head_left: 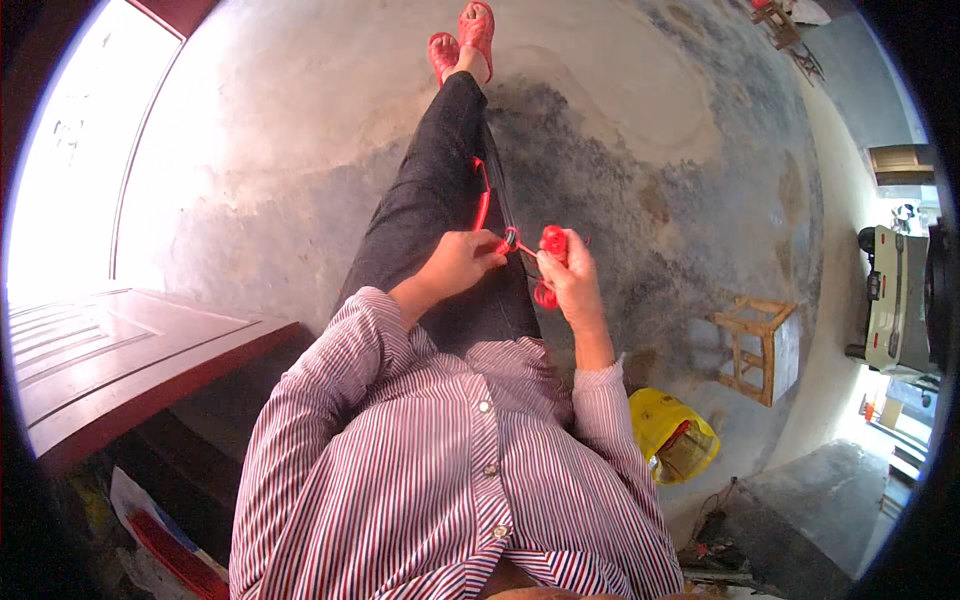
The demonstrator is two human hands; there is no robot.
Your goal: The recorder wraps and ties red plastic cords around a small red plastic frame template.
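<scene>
My left hand [455,264] is closed in a pinch on a small dark ring [511,238] partly wrapped in red cord, above my dark trousers. To its right, my right hand [573,282] is closed round a bundle of red cord [553,241], part of which bulges out below the fingers. A thin red strand [529,248] runs taut between the ring and the right hand. Beyond the left hand, a red strip [484,208] lies along my trouser leg. The fingertips of both hands partly hide what they grip.
My outstretched legs end in red sandals [478,38] on a stained concrete floor [620,100]. To the right stand a wooden-framed stool [757,345] and a yellow bag [672,432]. A reddish-brown panelled door [130,350] is at the left. A vehicle [885,300] shows at the far right.
</scene>
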